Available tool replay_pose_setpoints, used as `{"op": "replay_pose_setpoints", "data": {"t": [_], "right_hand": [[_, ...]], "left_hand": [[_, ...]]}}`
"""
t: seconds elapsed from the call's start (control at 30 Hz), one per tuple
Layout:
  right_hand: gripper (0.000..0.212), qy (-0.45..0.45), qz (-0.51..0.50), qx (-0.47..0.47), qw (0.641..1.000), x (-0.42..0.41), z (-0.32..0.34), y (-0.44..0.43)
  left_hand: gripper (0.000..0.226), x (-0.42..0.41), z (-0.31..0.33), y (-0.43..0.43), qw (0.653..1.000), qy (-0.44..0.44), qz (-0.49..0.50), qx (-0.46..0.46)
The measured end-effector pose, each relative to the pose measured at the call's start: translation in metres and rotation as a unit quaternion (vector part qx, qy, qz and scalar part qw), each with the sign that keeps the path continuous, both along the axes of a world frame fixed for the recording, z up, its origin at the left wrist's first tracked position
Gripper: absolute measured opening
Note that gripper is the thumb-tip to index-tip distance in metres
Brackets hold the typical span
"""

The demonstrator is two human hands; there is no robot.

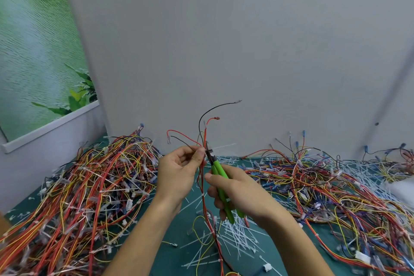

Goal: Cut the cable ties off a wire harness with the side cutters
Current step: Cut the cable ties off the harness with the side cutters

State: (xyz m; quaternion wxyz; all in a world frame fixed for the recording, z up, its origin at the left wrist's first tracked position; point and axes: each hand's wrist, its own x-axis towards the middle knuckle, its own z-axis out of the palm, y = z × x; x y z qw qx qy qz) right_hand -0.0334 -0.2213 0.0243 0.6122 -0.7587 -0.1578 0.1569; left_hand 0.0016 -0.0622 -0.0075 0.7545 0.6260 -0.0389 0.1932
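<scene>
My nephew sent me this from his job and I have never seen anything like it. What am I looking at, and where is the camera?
There is no machine here: it is one picture from a camera worn on a person's head, looking forward and down at their own two hands. The left hand pinches a thin wire harness of red and black wires and holds it up. The right hand grips green-handled side cutters, whose tip is at a white cable tie on that bundle. On the green mat lie two big heaps of coloured harnesses, the left heap and the right heap, with many loose white ties in between. A plain grey wall stands behind.
</scene>
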Motion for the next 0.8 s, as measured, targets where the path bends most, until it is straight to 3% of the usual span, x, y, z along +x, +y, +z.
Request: {"op": "replay_pose_setpoints", "data": {"t": [0.13,0.27,0.53,0.8], "right_hand": [[0.028,0.034,-0.004,0.010,0.999,0.0002,0.0011,-0.0020],[0.014,0.034,-0.010,0.023,0.999,-0.0004,0.0025,-0.0043],[0.011,0.013,-0.014,0.022,1.000,0.0005,-0.0011,0.0009],[0.028,0.016,-0.003,0.017,1.000,0.0000,-0.0005,0.0016]], "left_hand": [[0.007,0.0014,-0.0018,0.0009,1.000,0.003,0.003,0.018],[0.003,0.0014,-0.0017,0.0022,0.999,-0.003,0.004,0.034],[0.004,0.0015,-0.0008,-0.0005,0.999,-0.009,0.027,0.041],[0.004,0.0022,-0.0006,0.0017,0.999,-0.012,0.018,0.041]]}}
